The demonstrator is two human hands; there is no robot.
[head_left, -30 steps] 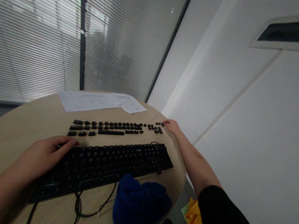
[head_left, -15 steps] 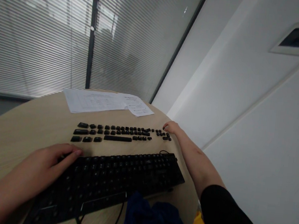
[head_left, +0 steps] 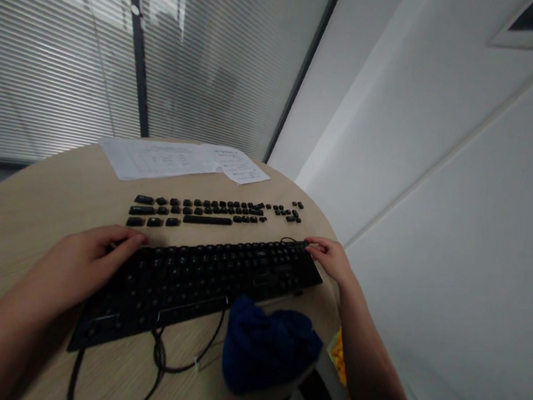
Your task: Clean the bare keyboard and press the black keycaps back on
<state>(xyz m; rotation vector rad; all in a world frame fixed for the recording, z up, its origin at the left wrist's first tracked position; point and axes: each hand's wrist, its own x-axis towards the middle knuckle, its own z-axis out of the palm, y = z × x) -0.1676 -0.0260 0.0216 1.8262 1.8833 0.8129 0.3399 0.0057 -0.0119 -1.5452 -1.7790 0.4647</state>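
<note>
A black keyboard (head_left: 221, 277) lies slanted across the wooden table, with raised keycaps along its far rows. Its nearer part is dark, with small dots where keys sit. My left hand (head_left: 96, 256) is closed around the far left corner, thumb on top. At the far right corner my right hand (head_left: 329, 257) holds the edge between thumb and fingers. Beyond the keyboard, several loose black keycaps (head_left: 199, 211) lie in rows, with a long space bar key (head_left: 207, 220) in the nearest row. A smaller group of keycaps (head_left: 293, 215) is at the right end.
White paper sheets (head_left: 167, 159) lie at the back of the round table (head_left: 51, 185). A bunched blue cloth (head_left: 266, 351) sits at the near edge, beside a looped black cable (head_left: 159, 356). Something yellow (head_left: 338, 358) is below the table edge. A white wall (head_left: 432, 241) stands close on the right.
My right hand has come back from the loose keycaps at the far right to the keyboard's right corner. My left hand stays on the left corner. The view has tilted down.
</note>
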